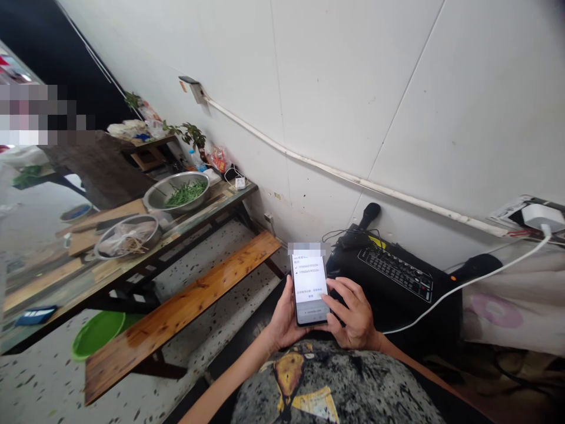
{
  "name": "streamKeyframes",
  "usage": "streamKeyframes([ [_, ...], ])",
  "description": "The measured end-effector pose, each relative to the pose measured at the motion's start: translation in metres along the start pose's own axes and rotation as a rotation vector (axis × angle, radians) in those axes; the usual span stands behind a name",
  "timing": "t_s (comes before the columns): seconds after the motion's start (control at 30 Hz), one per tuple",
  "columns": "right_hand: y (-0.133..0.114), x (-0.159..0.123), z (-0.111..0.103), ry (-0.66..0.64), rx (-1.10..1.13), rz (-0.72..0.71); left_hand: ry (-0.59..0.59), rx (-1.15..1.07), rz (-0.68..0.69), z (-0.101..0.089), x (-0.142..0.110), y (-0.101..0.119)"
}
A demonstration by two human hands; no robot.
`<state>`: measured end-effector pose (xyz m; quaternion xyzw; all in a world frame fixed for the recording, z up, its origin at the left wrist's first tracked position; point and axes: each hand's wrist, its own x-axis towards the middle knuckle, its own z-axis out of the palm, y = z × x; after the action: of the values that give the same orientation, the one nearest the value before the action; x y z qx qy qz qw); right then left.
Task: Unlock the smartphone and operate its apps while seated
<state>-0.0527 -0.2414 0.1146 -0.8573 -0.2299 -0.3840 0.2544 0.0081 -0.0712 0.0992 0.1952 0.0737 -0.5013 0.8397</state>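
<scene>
A black smartphone [310, 288] with a lit white screen is held upright in front of my chest. My left hand [282, 321] cups its left edge and back, fingers wrapped round it. My right hand [353, 315] grips the right edge and lower corner, the thumb lying over the bottom of the screen. Both forearms reach in from below over my patterned grey shirt [326, 383].
A black speaker box [397, 282] with a microphone stands just behind the phone by the white wall. A white cable [477, 277] runs to a charger at right. To the left are a wooden bench [176, 318], a table with metal bowls [176, 191] and a green basin [97, 333].
</scene>
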Motion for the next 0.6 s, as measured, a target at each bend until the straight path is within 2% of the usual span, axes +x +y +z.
streamKeyframes([
  [0.33, 0.0001, -0.0024, 0.0005, 0.002, 0.011, 0.001, 0.057, 0.034, 0.004, 0.0015, 0.0007, -0.0007],
  [0.6, 0.0015, -0.0038, 0.0022, -0.009, 0.031, -0.002, 0.016, 0.033, 0.004, -0.0002, 0.0013, -0.0013],
])
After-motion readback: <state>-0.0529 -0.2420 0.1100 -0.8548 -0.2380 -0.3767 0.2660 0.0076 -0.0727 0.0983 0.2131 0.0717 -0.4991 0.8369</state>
